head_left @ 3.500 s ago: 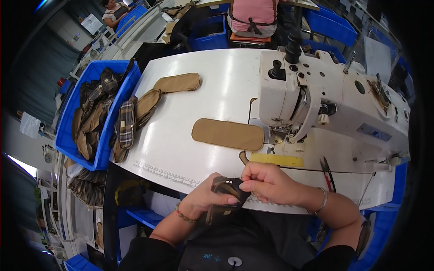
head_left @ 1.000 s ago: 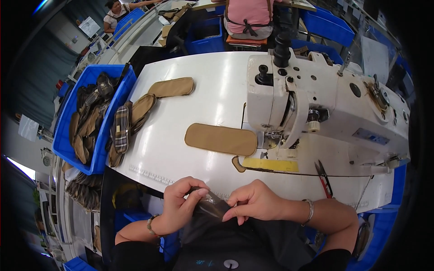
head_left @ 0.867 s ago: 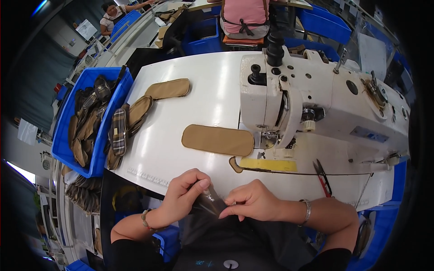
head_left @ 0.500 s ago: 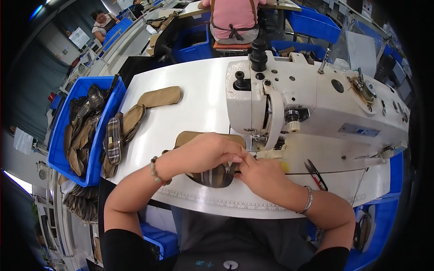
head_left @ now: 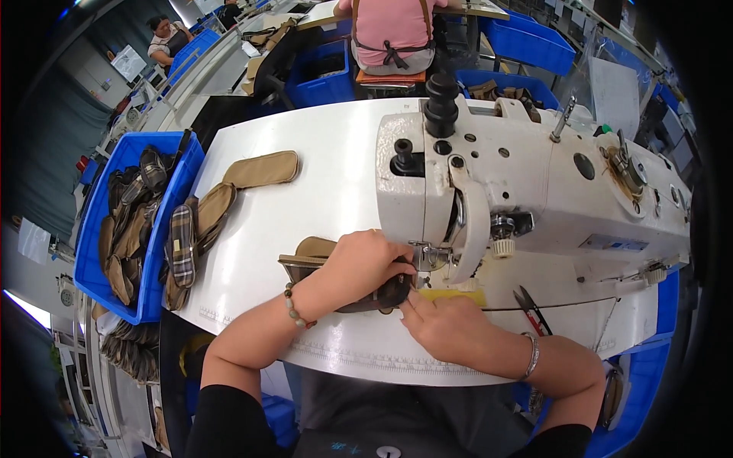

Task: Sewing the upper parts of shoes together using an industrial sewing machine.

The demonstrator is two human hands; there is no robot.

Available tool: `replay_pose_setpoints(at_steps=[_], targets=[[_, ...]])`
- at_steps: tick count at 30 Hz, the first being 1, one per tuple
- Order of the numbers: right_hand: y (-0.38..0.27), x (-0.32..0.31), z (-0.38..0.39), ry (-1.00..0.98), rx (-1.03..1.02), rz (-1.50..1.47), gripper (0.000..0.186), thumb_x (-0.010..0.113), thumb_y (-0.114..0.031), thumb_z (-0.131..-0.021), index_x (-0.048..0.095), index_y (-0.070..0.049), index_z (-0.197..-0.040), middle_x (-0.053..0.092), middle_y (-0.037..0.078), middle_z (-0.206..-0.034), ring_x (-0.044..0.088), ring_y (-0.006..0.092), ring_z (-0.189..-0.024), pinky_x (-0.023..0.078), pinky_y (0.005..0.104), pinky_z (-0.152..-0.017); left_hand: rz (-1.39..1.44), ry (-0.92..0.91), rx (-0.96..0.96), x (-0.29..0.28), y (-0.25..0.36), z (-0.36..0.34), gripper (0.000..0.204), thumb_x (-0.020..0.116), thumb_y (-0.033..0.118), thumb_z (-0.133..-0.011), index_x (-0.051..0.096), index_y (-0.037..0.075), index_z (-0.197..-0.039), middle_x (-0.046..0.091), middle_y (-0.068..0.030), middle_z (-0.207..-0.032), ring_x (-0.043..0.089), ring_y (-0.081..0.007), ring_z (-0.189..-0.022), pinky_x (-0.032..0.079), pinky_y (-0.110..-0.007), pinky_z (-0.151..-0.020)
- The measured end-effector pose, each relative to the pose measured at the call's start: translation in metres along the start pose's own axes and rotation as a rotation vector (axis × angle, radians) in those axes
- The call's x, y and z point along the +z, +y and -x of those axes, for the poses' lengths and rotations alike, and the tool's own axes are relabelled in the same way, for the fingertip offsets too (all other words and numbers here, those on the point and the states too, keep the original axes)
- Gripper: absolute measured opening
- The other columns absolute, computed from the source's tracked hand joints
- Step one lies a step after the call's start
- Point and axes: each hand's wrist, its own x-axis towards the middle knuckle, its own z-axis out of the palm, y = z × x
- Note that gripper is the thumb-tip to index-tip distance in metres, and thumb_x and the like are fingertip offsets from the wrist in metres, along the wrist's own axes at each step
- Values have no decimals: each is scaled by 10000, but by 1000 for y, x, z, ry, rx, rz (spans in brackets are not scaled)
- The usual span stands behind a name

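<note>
My left hand (head_left: 365, 263) pinches a dark plaid pouch piece (head_left: 389, 294) with a zipper edge, held at the presser foot (head_left: 429, 258) of the white sewing machine (head_left: 557, 191). My right hand (head_left: 443, 324) has its fingertips closed on the piece's front edge, just below the needle area. A tan oval panel (head_left: 313, 246) lies beneath the piece, partly covered by it and my left hand. A yellow guide strip (head_left: 462, 296) is beside my right hand. Black and red snips (head_left: 534, 313) lie to the right on the white table (head_left: 290, 206).
A blue bin (head_left: 89, 275) of pouches stands at the left. Tan panels (head_left: 261, 168) and a plaid pouch (head_left: 182, 244) lie on the table's left side. A person in pink (head_left: 391, 34) sits beyond the table, another person (head_left: 162, 46) at the far left back, near more blue bins (head_left: 527, 46).
My hands have risen from over the lap to the machine with the pouch piece, which now covers part of the tan panel. In the last half second the piece has shifted closer to the needle.
</note>
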Motion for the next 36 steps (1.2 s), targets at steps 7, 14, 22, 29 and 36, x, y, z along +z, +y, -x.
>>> replay_pose_setpoints(at_steps=[7, 14, 22, 29, 36], targets=[[10, 10, 3, 147, -83, 63, 168, 652, -139, -839, 663, -3, -937, 613, 40, -816, 584, 140, -545, 469, 278, -442, 73, 99, 29, 8, -6, -4, 197, 725, 318, -832, 742, 125, -866, 686, -101, -717, 672, -301, -662, 530, -401, -593], [8, 12, -3, 222, -73, 284, 168, 666, -66, -773, 661, 15, -920, 520, 4, -682, 566, 110, -562, 451, 235, -457, 165, 133, 34, 1, -5, -5, 187, 744, 286, -819, 727, 106, -864, 699, -80, -741, 670, -310, -685, 522, -405, -608], [-4, 6, -4, 143, -66, 256, 179, 677, -42, -757, 682, 41, -915, 467, -16, -610, 508, 107, -496, 411, 246, -439, 151, 32, 59, -6, -8, -2, 146, 741, 247, -823, 715, 107, -858, 698, -91, -812, 674, -303, -765, 518, -411, -627], [-8, 4, -3, 123, -71, 312, 207, 679, -43, -739, 693, 48, -925, 458, -23, -597, 492, 99, -487, 392, 243, -437, -22, 31, -34, -6, 8, 6, 128, 725, 239, -819, 751, 149, -906, 669, -110, -766, 670, -300, -742, 526, -409, -627], [-9, 3, 0, 144, -72, 281, 256, 651, -56, -709, 696, 54, -935, 457, -24, -610, 488, 94, -503, 378, 241, -444, 25, 70, -39, -7, 10, 2, 139, 729, 240, -804, 760, 136, -890, 658, -124, -714, 666, -316, -691, 524, -414, -610]])
